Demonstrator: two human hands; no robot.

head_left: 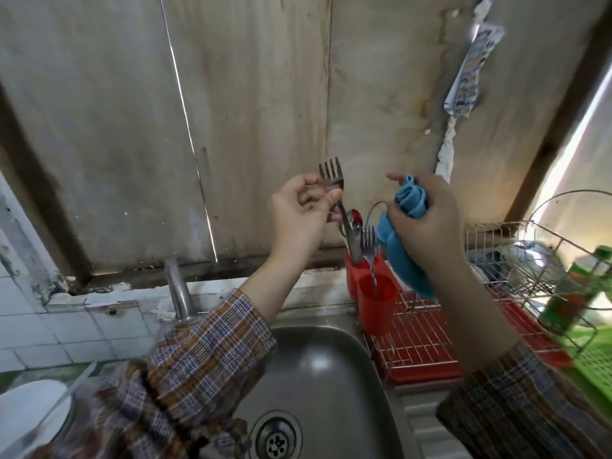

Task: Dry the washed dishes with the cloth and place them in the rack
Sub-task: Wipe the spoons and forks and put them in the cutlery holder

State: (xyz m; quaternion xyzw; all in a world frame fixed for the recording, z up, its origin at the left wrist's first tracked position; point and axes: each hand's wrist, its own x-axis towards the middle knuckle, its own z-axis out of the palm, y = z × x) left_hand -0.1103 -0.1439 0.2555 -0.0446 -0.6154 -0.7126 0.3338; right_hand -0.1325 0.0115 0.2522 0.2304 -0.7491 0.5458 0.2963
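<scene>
My left hand (299,215) holds a metal fork (332,178) upright by its neck, tines up, above the sink. A little to the right, my right hand (425,220) grips a bunched blue cloth (402,233) whose tail hangs down over the rack. Between and below the hands stand two red cutlery cups (372,298) at the rack's left end. The back cup holds spoons, the front one another fork (369,246). The wire dish rack (516,260) on a red tray (424,352) sits right of the sink, with a metal bowl or lid in it.
A steel sink (318,376) with its drain lies below my arms, and a tap (178,289) rises at its back. White dishes (29,412) stand at the bottom left. A green bottle (576,289) and a green basket (592,352) stand at the right. A plywood wall (231,111) is close behind.
</scene>
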